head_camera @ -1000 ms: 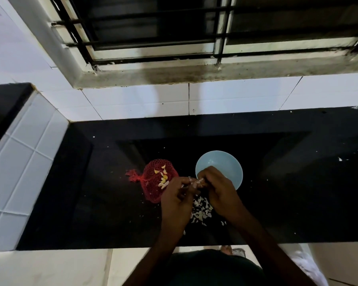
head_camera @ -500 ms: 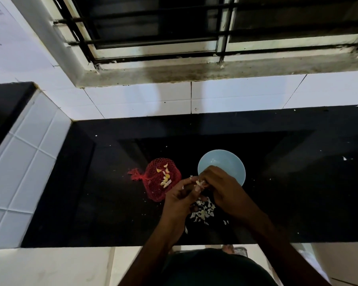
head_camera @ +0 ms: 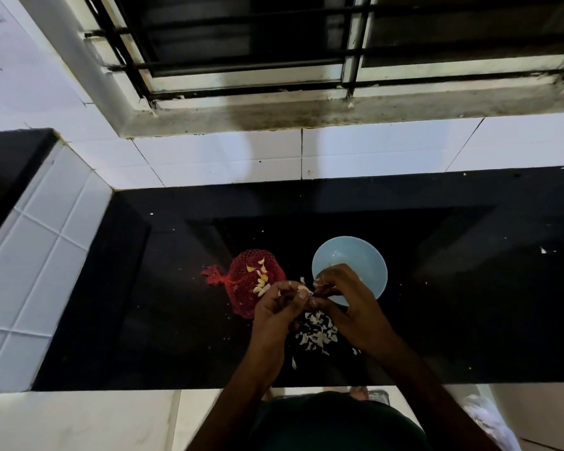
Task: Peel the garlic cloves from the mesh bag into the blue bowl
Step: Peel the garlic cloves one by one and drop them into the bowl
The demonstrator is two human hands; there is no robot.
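Observation:
A red mesh bag (head_camera: 246,288) lies on the black counter, with several pale garlic cloves (head_camera: 260,279) showing on it. To its right stands the blue bowl (head_camera: 352,257). Just in front of both, my left hand (head_camera: 275,309) and my right hand (head_camera: 352,302) meet fingertip to fingertip and pinch one garlic clove (head_camera: 304,289) between them. The clove is mostly hidden by my fingers. My right hand covers the bowl's near rim.
A heap of white garlic skins (head_camera: 316,333) lies on the counter (head_camera: 176,304) under my hands, near its front edge. White tiled walls rise at the back and left. A barred window sits above.
Both hands have kept working the clove at the same spot; the fingers shifted slightly. The bag and bowl have not moved.

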